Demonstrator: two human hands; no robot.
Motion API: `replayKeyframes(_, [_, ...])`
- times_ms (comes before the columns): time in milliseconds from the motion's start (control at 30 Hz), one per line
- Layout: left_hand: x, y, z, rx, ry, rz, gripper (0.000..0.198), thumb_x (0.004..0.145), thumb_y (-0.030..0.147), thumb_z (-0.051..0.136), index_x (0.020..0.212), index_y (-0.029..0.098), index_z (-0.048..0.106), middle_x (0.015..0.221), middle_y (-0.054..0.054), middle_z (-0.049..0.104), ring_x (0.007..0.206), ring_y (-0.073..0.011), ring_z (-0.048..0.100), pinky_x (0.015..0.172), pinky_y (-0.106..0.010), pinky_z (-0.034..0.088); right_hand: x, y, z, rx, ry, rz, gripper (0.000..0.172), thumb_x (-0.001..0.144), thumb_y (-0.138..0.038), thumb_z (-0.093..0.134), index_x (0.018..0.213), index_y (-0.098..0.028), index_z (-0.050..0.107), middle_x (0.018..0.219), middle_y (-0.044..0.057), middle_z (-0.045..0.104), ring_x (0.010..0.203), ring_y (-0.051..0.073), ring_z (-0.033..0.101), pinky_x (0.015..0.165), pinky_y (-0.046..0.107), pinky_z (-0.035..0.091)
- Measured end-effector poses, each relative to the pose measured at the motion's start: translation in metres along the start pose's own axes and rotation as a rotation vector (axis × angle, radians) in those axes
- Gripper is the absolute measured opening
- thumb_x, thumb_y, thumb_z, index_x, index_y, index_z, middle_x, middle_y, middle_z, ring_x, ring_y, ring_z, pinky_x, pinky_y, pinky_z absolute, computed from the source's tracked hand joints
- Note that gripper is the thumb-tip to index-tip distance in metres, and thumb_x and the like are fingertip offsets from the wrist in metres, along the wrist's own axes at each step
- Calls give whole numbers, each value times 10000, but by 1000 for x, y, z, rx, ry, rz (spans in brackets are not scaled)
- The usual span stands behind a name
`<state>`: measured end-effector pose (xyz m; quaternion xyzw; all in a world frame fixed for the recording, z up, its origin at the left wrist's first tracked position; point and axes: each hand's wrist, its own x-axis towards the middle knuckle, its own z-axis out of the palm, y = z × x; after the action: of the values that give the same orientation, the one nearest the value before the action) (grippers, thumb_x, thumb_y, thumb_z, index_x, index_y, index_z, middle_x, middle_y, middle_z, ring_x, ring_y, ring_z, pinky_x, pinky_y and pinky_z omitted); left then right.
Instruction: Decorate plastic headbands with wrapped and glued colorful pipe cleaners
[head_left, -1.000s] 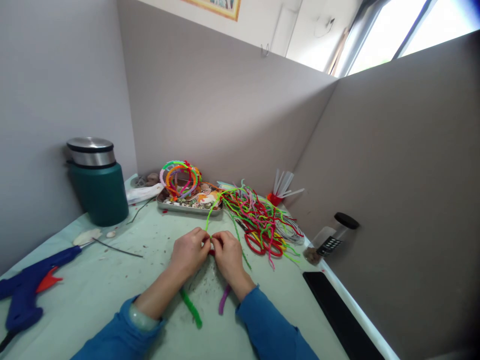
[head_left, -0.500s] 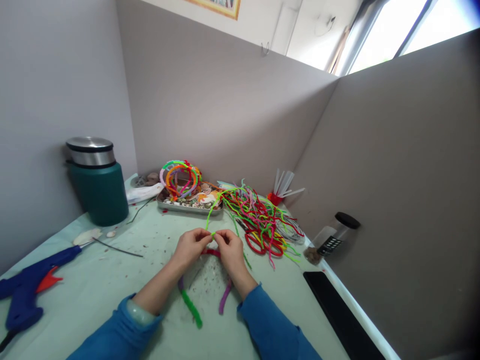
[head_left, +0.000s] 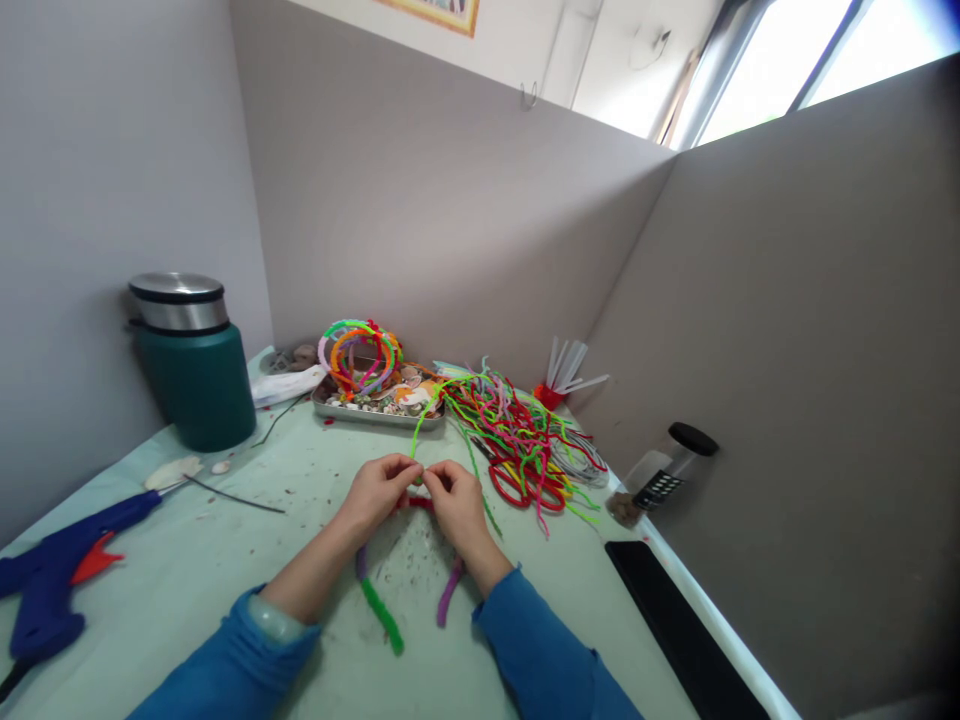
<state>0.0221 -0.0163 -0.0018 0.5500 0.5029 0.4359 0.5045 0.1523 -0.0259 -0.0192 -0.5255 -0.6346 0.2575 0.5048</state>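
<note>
Blue glue gun (head_left: 90, 555): lies flat at the far left, probably laid aside to give the hands room.
Green flask (head_left: 196, 390): upright against the partition, likely there to avoid being knocked.
Left hand (head_left: 379, 492): thumb and finger pinch a bit of bright green strand (head_left: 415, 438), whose length leads back toward the tray.
Fuzzy band (head_left: 382, 614): arched on the table below both hands, legs toward the person, partly hidden by them.
Right hand (head_left: 459, 505): grips the same bit; fingertips nearly meet, a hold that suits fine work.
Tangled stems (head_left: 517, 415): heaped beyond the right hand, seemingly for easy reach, red-handled scissors (head_left: 510, 485) beside them.
</note>
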Motion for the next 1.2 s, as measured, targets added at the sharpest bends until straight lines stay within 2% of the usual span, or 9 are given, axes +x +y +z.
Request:
replayKeyframes(100, [1,-3,-3,-21,3,-65,346,663,482,595,766,152,583,379,66,488,311,-68,381,347,-178,247,-1,1,0,-43,8,-44,160,797,-278,530,725,-176,631,686,8,632,661,148,563,618,234,415])
replayKeyframes(300, [4,-7,-3,-35,-12,-63,385,653,509,602,778,145,591,390,52,508,322,-72,399,364,-184,252,-1,3,1,-117,13,-78,173,807,-290,530,719,-180,629,680,6,619,653,144,545,609,230,402])
replayKeyframes(433, [6,-8,-5,59,-35,-63,381,668,484,585,826,138,609,402,49,509,335,-80,415,370,-188,269,1,3,-3,-167,-2,-78,187,825,-280,507,730,-180,633,691,5,623,669,141,552,612,227,392])
replayKeyframes(567, [10,-9,-17,222,0,-70,328,651,444,589,751,135,631,388,53,494,320,-75,383,363,-196,267,5,2,-17,-340,-127,-111,155,795,-293,562,706,-193,640,708,3,630,670,135,557,598,223,367])
replayKeyframes(667, [12,-10,-25,271,-44,-84,266,591,391,639,651,132,649,360,40,499,329,-84,407,370,-198,273,5,-1,-27,-513,-264,-144,60,719,-260,645,692,-207,642,719,0,637,665,139,562,580,225,343])
replayKeyframes(800, [11,-10,-26,304,-64,-85,209,578,333,623,654,141,655,353,41,506,336,-97,437,381,-200,301,1,-6,-30,-662,-321,-222,20,721,-193,622,714,-209,631,742,6,637,683,147,566,585,233,334])
replayKeyframes(1000, [14,-8,-25,271,-9,-12,226,566,340,628,690,150,633,438,40,548,395,-109,465,424,-215,345,-1,-8,-25,-637,-267,-361,20,776,-198,588,786,-201,604,790,12,602,743,150,551,658,243,359])
replayKeyframes(1100, [14,-4,-26,222,16,59,245,570,351,637,707,147,637,601,4,630,555,-132,544,538,-222,406,-1,-9,-23,-555,-216,-366,26,801,-209,579,820,-198,594,808,13,594,764,147,551,680,243,373])
replayKeyframes(1200, [10,3,-26,182,8,92,269,593,377,629,705,134,657,633,-8,640,586,-141,543,554,-226,398,-1,-8,-23,-474,-185,-360,41,824,-209,557,844,-198,591,822,15,593,760,141,553,685,240,388])
